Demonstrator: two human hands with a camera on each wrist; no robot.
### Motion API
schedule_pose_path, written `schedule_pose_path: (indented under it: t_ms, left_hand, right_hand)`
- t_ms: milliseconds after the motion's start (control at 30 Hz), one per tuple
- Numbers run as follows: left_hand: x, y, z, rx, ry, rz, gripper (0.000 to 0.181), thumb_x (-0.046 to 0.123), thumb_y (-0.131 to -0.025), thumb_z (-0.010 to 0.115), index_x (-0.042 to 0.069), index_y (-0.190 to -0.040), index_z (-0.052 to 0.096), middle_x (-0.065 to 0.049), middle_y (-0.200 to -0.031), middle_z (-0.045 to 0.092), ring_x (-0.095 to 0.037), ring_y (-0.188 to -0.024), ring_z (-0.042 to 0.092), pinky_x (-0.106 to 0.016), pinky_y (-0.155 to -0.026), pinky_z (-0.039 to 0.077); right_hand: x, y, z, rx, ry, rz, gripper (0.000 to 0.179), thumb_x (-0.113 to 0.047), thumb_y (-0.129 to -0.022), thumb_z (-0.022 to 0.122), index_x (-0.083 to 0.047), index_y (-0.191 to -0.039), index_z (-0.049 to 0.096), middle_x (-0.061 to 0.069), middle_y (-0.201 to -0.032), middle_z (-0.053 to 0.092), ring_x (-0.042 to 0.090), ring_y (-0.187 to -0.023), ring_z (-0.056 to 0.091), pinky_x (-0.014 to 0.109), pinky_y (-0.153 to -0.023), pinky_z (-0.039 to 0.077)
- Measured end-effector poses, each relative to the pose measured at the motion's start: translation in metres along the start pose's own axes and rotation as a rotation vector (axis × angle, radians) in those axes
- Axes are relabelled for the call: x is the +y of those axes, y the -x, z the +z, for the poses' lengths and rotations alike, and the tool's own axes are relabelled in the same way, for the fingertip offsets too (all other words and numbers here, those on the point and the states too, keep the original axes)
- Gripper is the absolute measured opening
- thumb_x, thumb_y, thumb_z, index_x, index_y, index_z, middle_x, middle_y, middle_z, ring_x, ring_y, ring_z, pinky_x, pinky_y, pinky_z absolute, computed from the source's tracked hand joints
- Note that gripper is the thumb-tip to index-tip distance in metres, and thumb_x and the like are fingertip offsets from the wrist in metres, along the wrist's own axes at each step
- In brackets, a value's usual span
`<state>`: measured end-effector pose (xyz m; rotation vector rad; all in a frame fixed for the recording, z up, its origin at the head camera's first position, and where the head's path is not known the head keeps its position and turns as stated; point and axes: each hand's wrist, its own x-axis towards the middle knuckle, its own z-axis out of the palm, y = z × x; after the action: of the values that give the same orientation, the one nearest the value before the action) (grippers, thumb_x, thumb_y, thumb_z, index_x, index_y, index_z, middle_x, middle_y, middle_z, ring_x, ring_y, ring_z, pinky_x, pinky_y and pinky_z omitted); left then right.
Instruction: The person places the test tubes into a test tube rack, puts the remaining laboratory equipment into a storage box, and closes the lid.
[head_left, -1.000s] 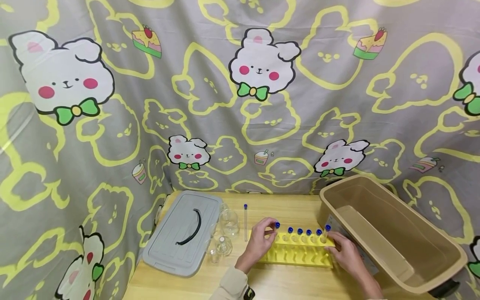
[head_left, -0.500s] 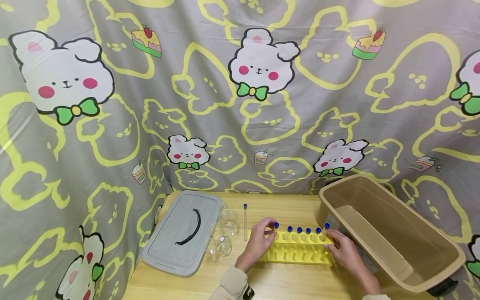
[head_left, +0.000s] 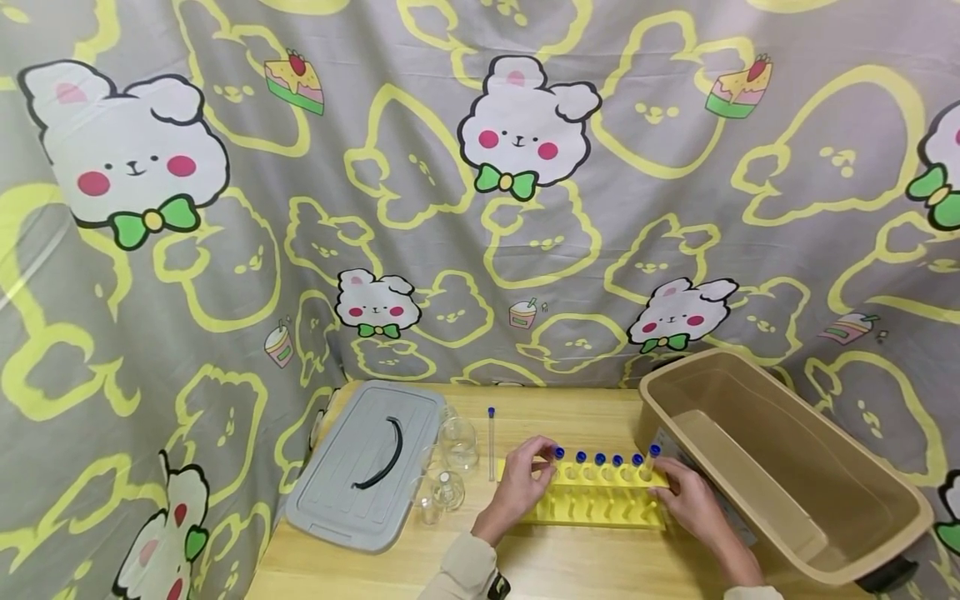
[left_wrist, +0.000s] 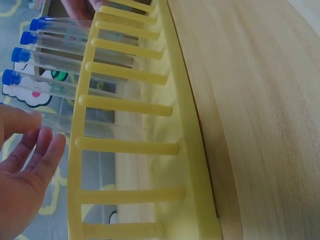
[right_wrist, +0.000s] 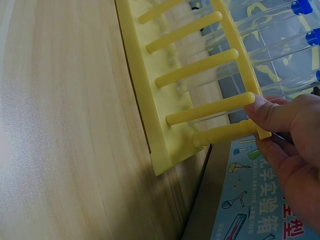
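A yellow test tube rack (head_left: 600, 518) stands on the table with several blue-capped clear test tubes (head_left: 600, 460) upright in its back row. My left hand (head_left: 517, 487) pinches the leftmost test tube (left_wrist: 65, 121) just below its cap, and the tube's lower part reaches down through the rack. At the rack's right end, my right hand (head_left: 692, 502) grips the top bar, with the thumb (right_wrist: 267, 114) on the near side by the last peg. The rightmost tube's cap (head_left: 656, 451) rises next to that hand's fingers.
One more blue-capped tube (head_left: 491, 446) lies left of the rack. Glass flasks (head_left: 447, 492) and a beaker (head_left: 459, 446) stand beside a grey lid (head_left: 367, 467) with a black handle. A large brown bin (head_left: 787, 475) is close on the right. A patterned curtain hangs behind.
The left hand has shifted the leftmost tube slightly right and down. The right hand has stayed at the rack's end.
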<state>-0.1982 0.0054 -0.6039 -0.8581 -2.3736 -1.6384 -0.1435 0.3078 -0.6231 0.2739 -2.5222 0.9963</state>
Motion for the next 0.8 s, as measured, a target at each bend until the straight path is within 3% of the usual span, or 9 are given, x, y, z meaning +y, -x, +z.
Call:
schedule_pose_path:
  t_ms: [167, 367, 600, 800]
  left_hand:
    - [0.001, 0.002, -0.001, 0.015, -0.032, 0.023, 0.039, -0.022, -0.082, 0.069, 0.002, -0.113, 0.065, -0.011, -0.103, 0.069, -0.024, -0.096, 0.069, -0.024, -0.082, 0.060]
    - [0.000, -0.001, -0.011, 0.041, -0.052, -0.004, 0.042, -0.025, -0.081, 0.064, -0.001, -0.115, 0.065, -0.016, -0.104, 0.069, -0.029, -0.096, 0.069, -0.031, -0.086, 0.061]
    - [-0.005, -0.022, -0.035, 0.123, -0.172, -0.084, 0.033, -0.016, -0.086, 0.068, 0.004, -0.113, 0.065, -0.013, -0.103, 0.068, -0.027, -0.096, 0.068, -0.037, -0.088, 0.060]
    - [-0.015, -0.040, -0.048, 0.083, -0.248, -0.124, 0.034, -0.009, -0.091, 0.069, -0.002, -0.123, 0.063, -0.017, -0.111, 0.064, -0.036, -0.104, 0.064, -0.046, -0.090, 0.057]
  right_hand:
    - [0.000, 0.000, 0.001, -0.011, 0.005, 0.007, 0.046, 0.015, -0.066, 0.086, 0.012, -0.109, 0.070, 0.029, -0.113, 0.068, 0.050, -0.101, 0.064, 0.002, -0.080, 0.047]
    - [0.001, 0.000, 0.002, 0.008, 0.022, -0.005, 0.047, 0.014, -0.064, 0.088, 0.012, -0.108, 0.071, 0.028, -0.112, 0.069, 0.048, -0.099, 0.065, -0.001, -0.080, 0.043]
    - [0.002, 0.000, 0.000, 0.000, 0.007, 0.002, 0.046, 0.014, -0.066, 0.087, 0.012, -0.109, 0.070, 0.029, -0.113, 0.068, 0.047, -0.100, 0.065, 0.004, -0.078, 0.049]
    - [0.002, 0.000, 0.000, -0.027, -0.024, 0.031, 0.045, 0.016, -0.069, 0.084, 0.013, -0.111, 0.069, 0.030, -0.116, 0.067, 0.047, -0.103, 0.065, 0.006, -0.079, 0.051]
